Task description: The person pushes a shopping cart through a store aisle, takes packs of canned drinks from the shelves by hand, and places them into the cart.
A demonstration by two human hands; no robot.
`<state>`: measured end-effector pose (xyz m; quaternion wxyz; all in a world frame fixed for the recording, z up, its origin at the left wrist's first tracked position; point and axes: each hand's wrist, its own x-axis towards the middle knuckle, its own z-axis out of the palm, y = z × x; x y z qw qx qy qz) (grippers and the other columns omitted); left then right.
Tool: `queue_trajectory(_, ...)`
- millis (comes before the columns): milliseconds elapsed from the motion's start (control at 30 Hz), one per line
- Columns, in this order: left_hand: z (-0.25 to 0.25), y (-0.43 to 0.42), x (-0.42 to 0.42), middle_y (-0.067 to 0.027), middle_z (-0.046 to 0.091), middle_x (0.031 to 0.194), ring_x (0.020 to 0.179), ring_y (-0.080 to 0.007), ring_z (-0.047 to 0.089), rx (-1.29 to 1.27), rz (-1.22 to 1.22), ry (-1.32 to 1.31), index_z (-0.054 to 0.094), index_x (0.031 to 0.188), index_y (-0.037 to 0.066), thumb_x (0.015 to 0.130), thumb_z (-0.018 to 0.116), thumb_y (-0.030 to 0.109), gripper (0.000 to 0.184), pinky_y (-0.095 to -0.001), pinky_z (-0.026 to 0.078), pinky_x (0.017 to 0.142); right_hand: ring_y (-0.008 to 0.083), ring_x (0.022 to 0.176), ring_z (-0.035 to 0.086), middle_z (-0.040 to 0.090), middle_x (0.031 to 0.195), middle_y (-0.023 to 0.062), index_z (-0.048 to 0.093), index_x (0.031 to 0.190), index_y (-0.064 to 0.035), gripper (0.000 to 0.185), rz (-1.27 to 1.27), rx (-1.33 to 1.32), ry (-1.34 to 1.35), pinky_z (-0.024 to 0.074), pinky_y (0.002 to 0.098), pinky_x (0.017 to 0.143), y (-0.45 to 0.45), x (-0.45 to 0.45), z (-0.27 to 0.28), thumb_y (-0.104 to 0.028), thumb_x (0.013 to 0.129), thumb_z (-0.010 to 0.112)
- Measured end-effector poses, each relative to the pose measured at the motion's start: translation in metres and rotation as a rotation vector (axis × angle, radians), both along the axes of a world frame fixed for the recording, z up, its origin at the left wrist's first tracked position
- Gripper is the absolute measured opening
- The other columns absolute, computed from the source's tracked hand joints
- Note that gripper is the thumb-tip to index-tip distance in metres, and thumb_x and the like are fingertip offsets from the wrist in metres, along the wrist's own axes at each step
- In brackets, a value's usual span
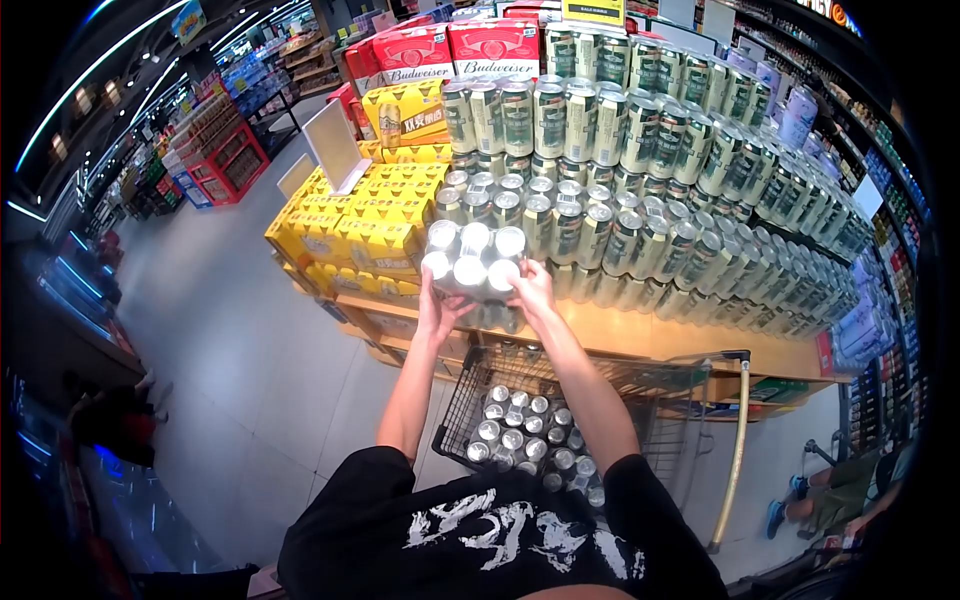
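Note:
A plastic-wrapped pack of drink cans (474,256) is gripped between my two hands, its shiny can ends facing me. My left hand (440,308) holds the pack's lower left side, fingers curled underneath. On the lower right side, my right hand (533,287) presses against the wrap. Just behind the pack stand stacked green-and-cream cans (567,222) in similar wrapped packs. Below my arms is a black wire shopping cart (450,420), with several can packs (513,437) lying inside it.
A wooden display shelf (640,325) carries the cans, yellow cartons (350,225) and red Budweiser boxes (493,47). The cart's pale handle (735,460) is at the right. Grey floor (240,350) runs along the left. Another person's legs (835,500) show at the far right.

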<state>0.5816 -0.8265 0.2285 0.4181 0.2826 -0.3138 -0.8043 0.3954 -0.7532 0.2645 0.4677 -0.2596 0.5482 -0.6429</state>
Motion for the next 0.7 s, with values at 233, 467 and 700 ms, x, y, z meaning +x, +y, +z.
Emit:
queue_trajectory(233,-0.023,-0.003,0.005,-0.0206,0.027,0.142,0.114,-0.0343,0.049,-0.032,0.075,0.078,0.018,0.145,0.014,0.077,0.043,0.078,0.096,-0.0545,0.041,0.092,0.0070,0.073,0.055,0.060,0.083,-0.0007,0.051,0.091,-0.0082,0.036,-0.011,-0.061,0.094,0.0430,0.0233,0.058,0.011,0.008,-0.017,-0.017,0.071,0.080)
queue_trajectory(467,-0.001,-0.022,0.040,-0.0014,0.059,0.108,0.101,-0.0144,0.057,-0.360,0.182,-0.329,0.053,0.113,0.013,0.094,0.048,0.034,0.029,-0.0383,0.046,0.086,0.0065,0.073,0.047,0.050,0.077,-0.0030,0.047,0.082,-0.0086,0.036,-0.018,-0.143,0.166,0.0405,0.0221,0.068,0.014,0.008,-0.031,-0.014,0.069,0.081)
queue_trajectory(700,-0.012,-0.037,0.031,0.0031,0.055,0.089,0.083,-0.0055,0.051,-0.381,0.149,-0.315,0.052,0.090,0.012,0.091,0.061,0.024,0.015,-0.0209,0.042,0.069,0.0071,0.081,0.048,0.047,0.081,-0.0022,0.045,0.083,-0.0089,0.034,0.016,-0.279,0.236,0.0401,0.0222,0.072,0.036,0.020,-0.035,-0.007,0.072,0.077)
